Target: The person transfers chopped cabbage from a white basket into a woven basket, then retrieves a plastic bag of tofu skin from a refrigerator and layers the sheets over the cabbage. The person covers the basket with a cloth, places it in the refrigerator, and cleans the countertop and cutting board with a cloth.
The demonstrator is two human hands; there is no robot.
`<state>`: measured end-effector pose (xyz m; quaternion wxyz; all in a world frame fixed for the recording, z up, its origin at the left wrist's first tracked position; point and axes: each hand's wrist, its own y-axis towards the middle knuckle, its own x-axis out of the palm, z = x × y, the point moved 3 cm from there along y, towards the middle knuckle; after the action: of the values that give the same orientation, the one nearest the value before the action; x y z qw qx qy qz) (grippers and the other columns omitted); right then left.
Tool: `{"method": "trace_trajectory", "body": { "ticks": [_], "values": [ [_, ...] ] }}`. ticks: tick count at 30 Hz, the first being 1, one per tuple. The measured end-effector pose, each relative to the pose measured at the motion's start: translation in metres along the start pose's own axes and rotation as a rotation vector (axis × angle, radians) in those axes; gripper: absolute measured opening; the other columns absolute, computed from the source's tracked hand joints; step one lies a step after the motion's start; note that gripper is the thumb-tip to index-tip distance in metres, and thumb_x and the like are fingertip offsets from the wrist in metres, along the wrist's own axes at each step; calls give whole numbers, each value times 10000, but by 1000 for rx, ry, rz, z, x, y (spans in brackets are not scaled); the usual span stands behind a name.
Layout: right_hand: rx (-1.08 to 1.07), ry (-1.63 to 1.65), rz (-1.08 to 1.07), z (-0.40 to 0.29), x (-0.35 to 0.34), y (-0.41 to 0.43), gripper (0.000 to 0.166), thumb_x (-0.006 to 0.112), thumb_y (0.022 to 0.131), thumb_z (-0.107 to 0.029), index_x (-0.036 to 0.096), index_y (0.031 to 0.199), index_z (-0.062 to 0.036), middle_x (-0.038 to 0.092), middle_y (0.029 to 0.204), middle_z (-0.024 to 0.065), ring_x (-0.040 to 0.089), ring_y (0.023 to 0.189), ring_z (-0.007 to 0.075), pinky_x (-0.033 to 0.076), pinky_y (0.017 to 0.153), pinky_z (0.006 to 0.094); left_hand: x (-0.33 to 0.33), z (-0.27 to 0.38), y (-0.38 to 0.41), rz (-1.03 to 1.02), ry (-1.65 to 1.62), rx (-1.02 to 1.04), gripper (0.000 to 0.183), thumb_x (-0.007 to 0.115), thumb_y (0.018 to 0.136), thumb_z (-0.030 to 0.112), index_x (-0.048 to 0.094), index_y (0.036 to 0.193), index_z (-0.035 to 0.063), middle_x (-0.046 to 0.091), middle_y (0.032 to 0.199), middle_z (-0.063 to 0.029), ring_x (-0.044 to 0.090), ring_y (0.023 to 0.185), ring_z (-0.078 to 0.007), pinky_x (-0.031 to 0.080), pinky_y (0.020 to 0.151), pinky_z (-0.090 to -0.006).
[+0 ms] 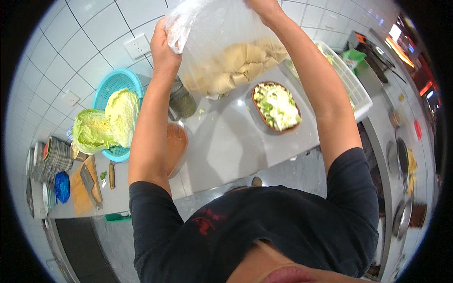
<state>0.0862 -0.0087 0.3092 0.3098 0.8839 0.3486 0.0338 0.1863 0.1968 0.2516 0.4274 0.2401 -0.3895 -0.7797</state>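
Observation:
My left hand grips the bunched upper left part of a large clear plastic bag. Pale tan folded pieces, perhaps tofu skin, fill the bag's lower part, which hangs over the far side of the grey counter. At the top edge of the view is my right hand, raised by the bag's upper right side; its fingertips are cut off. Below the bag on the right stands a brown oval dish of chopped cabbage. A brown oval dish lies partly behind my left forearm.
Left, a turquoise basket holds cabbage pieces. Beyond are a cleaver on a wooden board, a wooden-handled tool and stacked plates. A ribbed container stands behind my left arm; a white crate is at right.

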Motion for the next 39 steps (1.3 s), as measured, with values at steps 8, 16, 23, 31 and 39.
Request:
{"method": "trace_trajectory", "body": {
  "ticks": [8,16,23,31,39],
  "values": [
    [-45,-951,-416,193,-48,44,359,503,846,-337,647,1002,-47,626,1042,188,588,975,354,474,829,436,23,-185,-59,162,117,-737,287,497,875,267,576,994,18,621,871,-70,578,756,-180,450,648,-345],
    [125,-826,-295,276,-144,75,341,529,779,-182,608,1067,-17,615,1082,187,575,1032,323,447,885,396,60,-137,-27,284,45,-638,260,499,862,167,603,1036,5,614,955,-68,571,861,-161,449,740,-295],
    [-269,-890,-682,73,-22,90,424,535,752,-55,585,1169,-108,630,1083,133,593,989,325,472,822,431,91,-88,13,-39,324,-306,273,528,831,103,594,1076,1,610,1037,-93,559,979,-182,434,857,-303],
    [-4,-1102,-649,7,-4,67,225,528,761,-47,681,925,-41,663,924,149,618,819,322,475,693,480,185,-48,-17,-810,692,165,356,678,725,148,593,1039,3,610,987,-219,586,918,-384,482,798,-424],
    [-210,-1044,-998,159,44,68,242,518,756,-69,692,921,-38,664,939,176,623,849,333,476,734,456,165,-136,-21,-1011,1452,-250,417,654,754,316,575,1068,53,656,912,-161,618,891,-328,492,727,-449]
  ]
}}
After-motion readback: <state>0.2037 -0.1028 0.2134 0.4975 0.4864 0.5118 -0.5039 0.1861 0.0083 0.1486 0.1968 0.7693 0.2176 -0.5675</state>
